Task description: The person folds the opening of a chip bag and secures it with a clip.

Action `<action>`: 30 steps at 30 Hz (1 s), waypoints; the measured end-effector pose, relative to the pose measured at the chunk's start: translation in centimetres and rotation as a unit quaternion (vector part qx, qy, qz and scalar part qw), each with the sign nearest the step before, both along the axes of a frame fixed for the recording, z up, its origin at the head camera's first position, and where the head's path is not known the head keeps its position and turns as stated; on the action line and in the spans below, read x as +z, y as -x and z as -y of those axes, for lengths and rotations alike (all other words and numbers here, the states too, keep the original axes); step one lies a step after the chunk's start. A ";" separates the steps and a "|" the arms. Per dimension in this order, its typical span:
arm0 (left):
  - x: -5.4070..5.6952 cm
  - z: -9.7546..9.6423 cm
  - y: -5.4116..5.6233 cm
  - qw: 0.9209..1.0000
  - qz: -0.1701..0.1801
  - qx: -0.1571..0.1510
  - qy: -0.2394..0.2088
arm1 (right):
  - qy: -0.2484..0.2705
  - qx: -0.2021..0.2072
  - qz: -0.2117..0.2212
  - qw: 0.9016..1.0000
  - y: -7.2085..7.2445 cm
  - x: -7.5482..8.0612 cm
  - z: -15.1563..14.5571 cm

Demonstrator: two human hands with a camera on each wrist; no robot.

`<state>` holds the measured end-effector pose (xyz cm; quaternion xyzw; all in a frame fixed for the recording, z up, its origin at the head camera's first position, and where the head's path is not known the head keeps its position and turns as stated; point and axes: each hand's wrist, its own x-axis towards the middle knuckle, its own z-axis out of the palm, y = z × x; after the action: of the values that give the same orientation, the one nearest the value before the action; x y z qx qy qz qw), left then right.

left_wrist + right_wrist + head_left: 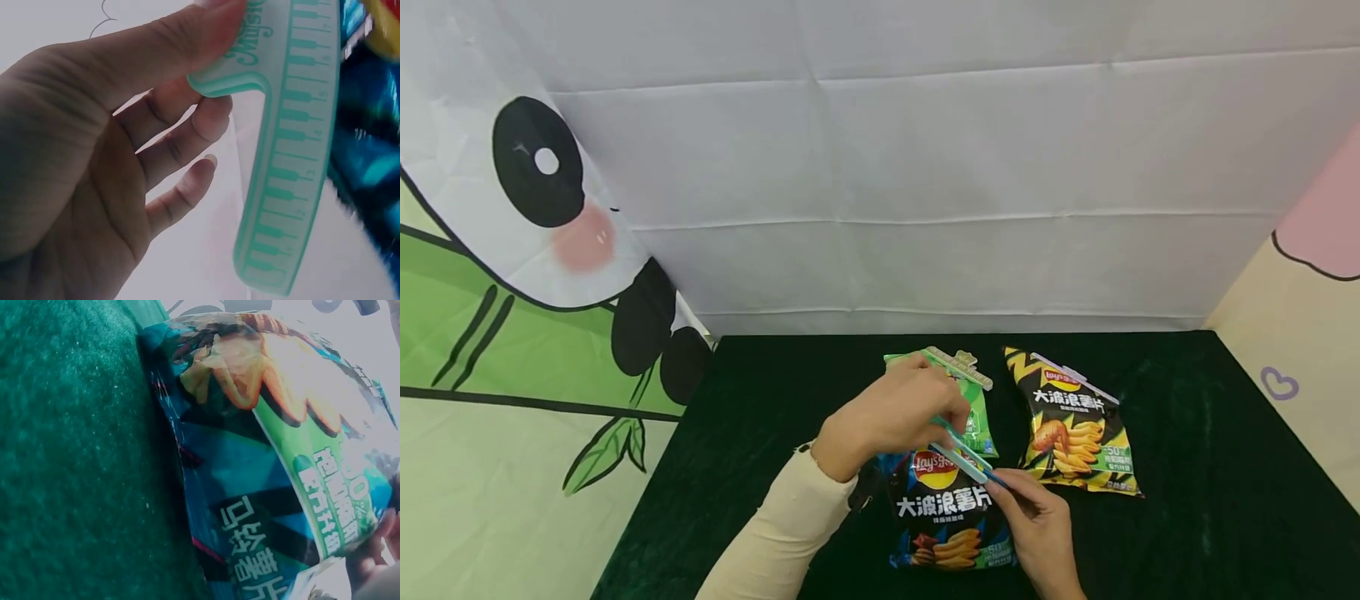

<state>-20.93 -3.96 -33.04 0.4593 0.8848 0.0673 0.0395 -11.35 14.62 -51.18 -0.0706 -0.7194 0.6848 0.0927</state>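
Observation:
My left hand (891, 412) pinches a mint-green bag clip (962, 458) between thumb and fingers. Piano keys and ruler numbers are printed along the clip (294, 156), seen close up in the left wrist view. It lies slantwise across the top of a blue-and-black potato chip bag (951, 529). At the bag's upper right corner, my right hand (1037, 521) grips the folded top edge beside the clip's end. The bag's lower front (250, 450) fills much of the right wrist view. From these views I cannot tell whether the clip's jaws enclose the bag edge.
Behind my left hand lies a green chip bag (980, 425) with a beige clip (958, 367) on its top. To the right, a yellow-and-black chip bag (1078, 437) bears a lilac clip (1078, 379). Dark green cloth (1210, 467) covers the table, with a white backdrop (925, 167) behind.

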 end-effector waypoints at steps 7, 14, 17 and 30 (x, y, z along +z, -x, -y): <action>-1.1 -0.5 0.2 1.000 0.012 -0.001 -0.002 | 0.014 0.002 0.028 1.000 0.1 0.3 -0.1; -1.6 -0.9 0.4 1.000 0.025 -0.002 -0.007 | 0.065 0.050 -0.012 0.997 -0.1 0.0 -0.6; -1.7 -1.3 0.4 1.000 0.027 -0.004 -0.007 | 0.086 0.069 -0.033 0.993 -0.1 0.0 -0.8; -2.0 -1.6 0.3 0.999 0.034 0.003 0.005 | 0.089 0.113 -0.055 0.988 -0.4 0.1 -1.0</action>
<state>-21.22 -2.33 -35.06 0.4541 0.8846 0.0785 0.0717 -10.99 15.60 -51.06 0.0412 -0.6528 0.7549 0.0475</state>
